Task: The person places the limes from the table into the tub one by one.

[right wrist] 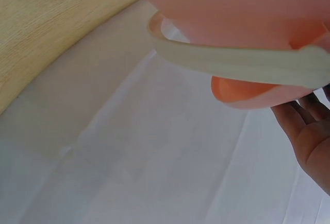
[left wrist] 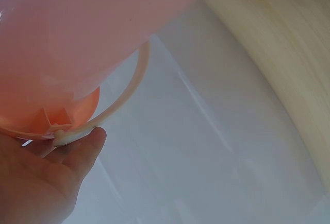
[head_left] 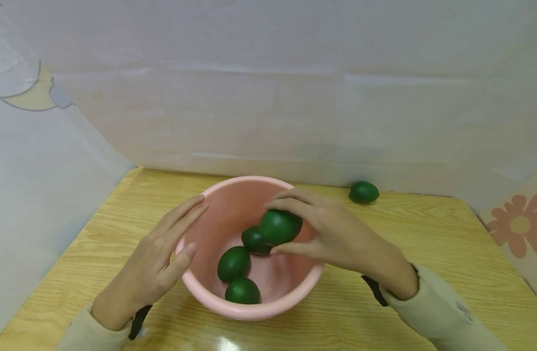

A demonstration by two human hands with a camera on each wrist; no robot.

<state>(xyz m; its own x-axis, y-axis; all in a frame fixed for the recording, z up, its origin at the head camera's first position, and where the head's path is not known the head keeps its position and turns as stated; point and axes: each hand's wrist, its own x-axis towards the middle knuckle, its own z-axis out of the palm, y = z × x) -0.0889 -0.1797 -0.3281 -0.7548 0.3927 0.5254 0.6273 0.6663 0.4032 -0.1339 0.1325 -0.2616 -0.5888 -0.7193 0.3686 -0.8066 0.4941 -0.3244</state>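
Note:
A pink bucket [head_left: 250,312] stands on the table in the head view, with several smooth dark green limes inside, among them a lime [head_left: 234,263] at the left. My right hand [head_left: 325,226] grips another lime [head_left: 280,227] just inside the bucket's right side, thumb below and fingers above. My left hand [head_left: 151,261] rests at the left rim with its fingers extended. The left wrist view has that hand beside the bucket's pale handle [left wrist: 126,92]. From the right wrist, the bucket hides the held lime, and only part of the hand [right wrist: 309,136] appears.
One more lime [head_left: 364,192] lies at the table's back edge, right of the bucket. The wood-grain table [head_left: 426,243] meets a pale sheet [head_left: 268,107] behind it. Printed sheets also hang at both sides. The bucket's handle [right wrist: 232,62] hangs outside its wall.

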